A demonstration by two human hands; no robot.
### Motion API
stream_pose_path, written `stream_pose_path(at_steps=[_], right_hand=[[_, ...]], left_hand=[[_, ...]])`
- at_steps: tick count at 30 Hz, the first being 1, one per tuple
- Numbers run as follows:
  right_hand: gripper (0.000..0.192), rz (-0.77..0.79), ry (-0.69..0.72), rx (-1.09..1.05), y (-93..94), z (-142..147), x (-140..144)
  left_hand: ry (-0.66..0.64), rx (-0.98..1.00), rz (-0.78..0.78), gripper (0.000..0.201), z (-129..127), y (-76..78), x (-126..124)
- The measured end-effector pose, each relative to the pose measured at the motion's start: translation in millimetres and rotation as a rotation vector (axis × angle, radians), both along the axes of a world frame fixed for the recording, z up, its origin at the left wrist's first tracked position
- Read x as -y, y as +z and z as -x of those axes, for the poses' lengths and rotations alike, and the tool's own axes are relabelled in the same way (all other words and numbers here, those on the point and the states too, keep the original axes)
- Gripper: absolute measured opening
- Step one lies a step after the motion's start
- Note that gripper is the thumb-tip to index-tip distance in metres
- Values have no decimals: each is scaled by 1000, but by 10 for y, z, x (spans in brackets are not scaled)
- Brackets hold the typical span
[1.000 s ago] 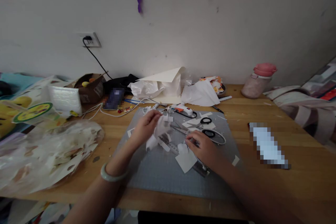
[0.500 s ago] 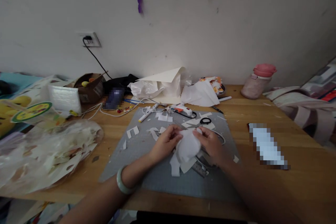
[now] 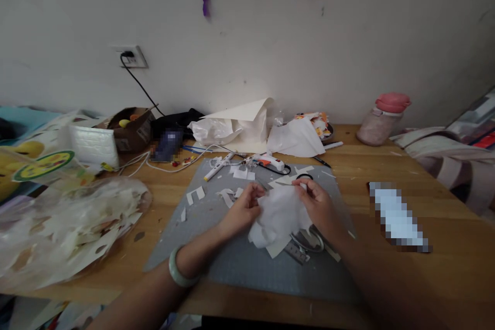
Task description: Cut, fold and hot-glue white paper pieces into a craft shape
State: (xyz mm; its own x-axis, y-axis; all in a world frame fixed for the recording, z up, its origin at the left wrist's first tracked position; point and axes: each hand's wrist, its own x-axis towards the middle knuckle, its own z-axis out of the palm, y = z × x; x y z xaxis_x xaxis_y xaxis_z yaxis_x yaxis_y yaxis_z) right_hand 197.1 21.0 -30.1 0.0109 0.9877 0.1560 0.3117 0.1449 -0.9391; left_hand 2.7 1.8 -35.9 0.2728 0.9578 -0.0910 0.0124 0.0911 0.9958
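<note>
A wooden table (image 3: 406, 165) stands against a plain white wall (image 3: 270, 36).

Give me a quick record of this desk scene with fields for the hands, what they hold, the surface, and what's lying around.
left hand: grips the left edge of the white paper
right hand: grips the paper's right edge
paper: crumpled, held between both hands over the grey mat
wrist: pale green bangle on the left arm
under the paper: scissors and a ruler, partly hidden
behind the hands: glue gun, white marker, paper scraps
table: wooden, pink-lidded jar at the back right
</note>
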Motion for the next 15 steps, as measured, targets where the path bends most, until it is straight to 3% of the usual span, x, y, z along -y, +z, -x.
stream_pose_path(at_steps=[3, 5, 9, 12, 15], right_hand=[[29, 6, -32, -56, 40, 11, 15], [30, -16, -47, -72, 83, 3, 25], [22, -173, -53, -75, 155, -52, 47], [16, -247, 25, -74, 188, -78, 84], [18, -232, 150, -78, 214, -68, 143]], left_hand=[[-22, -107, 29, 35, 4, 15, -13], [-12, -282, -40, 31, 34, 42, -20], [56, -497, -127, 16, 125, 160, -17], [55, -412, -41, 26, 165, 256, 3], [-43, -181, 151, 37, 157, 282, 33]])
